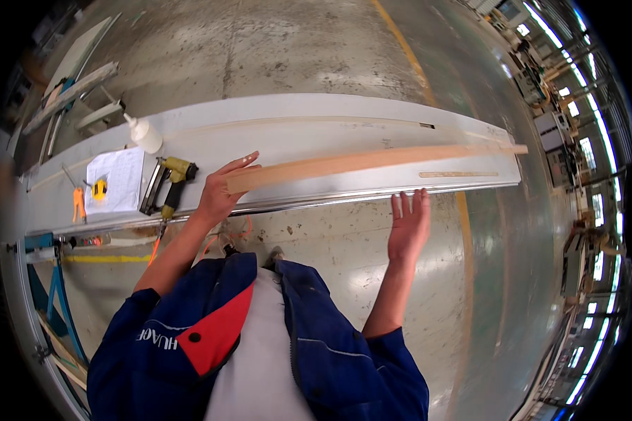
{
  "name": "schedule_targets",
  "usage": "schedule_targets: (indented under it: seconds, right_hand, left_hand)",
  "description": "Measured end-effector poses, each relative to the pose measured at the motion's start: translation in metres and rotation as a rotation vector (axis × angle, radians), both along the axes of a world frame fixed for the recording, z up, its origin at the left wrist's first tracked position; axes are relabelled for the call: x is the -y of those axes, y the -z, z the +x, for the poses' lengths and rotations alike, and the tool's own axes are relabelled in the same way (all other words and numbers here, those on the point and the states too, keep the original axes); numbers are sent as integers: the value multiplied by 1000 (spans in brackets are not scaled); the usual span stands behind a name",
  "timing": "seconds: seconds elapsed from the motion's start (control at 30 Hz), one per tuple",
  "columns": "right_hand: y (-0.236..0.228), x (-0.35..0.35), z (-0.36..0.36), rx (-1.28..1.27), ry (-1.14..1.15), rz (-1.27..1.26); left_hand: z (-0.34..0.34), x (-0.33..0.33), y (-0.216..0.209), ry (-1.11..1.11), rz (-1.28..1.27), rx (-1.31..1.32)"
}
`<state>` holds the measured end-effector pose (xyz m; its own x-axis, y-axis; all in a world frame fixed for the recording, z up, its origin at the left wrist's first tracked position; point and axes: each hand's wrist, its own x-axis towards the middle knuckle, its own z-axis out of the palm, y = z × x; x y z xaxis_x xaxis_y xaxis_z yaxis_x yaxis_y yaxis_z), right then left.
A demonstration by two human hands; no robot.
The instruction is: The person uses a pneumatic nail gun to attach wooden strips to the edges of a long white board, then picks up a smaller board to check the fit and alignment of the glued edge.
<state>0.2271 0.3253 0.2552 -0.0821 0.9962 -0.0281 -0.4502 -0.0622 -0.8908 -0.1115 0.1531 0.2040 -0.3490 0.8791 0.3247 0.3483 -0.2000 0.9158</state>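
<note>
A long pale wooden strip (358,161) slants across the white panel (288,109), its far end reaching past the panel's right edge. Gripped at the strip's left end is my left hand (219,193), with a finger stretched along the far side. My right hand (409,228) holds nothing; its fingers point away from me at the panel's near edge, and it is apart from the strip. A nail gun (170,179) with an olive-green body lies just left of my left hand. Between the long strip and the near edge rests a short thin wood piece (458,174).
On the panel's left are a white squeeze bottle (145,135), a paper sheet (123,168), a yellow tape measure (100,188) and an orange-handled tool (79,203). An orange hose (154,249) hangs below the near edge. A blue stand (55,288) stands at lower left.
</note>
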Motion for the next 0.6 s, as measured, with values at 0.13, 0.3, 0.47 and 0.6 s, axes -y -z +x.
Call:
schedule_targets:
  seconds: [0.13, 0.3, 0.47, 0.6]
  right_hand:
    - [-25, -13, -3, -102, -50, -48]
    - [-21, -24, 6, -152, -157, -10]
    - [-14, -15, 10, -173, -108, -122]
    - [-3, -1, 10, -170, -72, -181]
  left_hand:
    - [-6, 4, -6, 62, 46, -267]
    - [-9, 10, 3, 30, 13, -428]
    - [-7, 15, 26, 31, -41, -555]
    - [-8, 12, 31, -2, -77, -624]
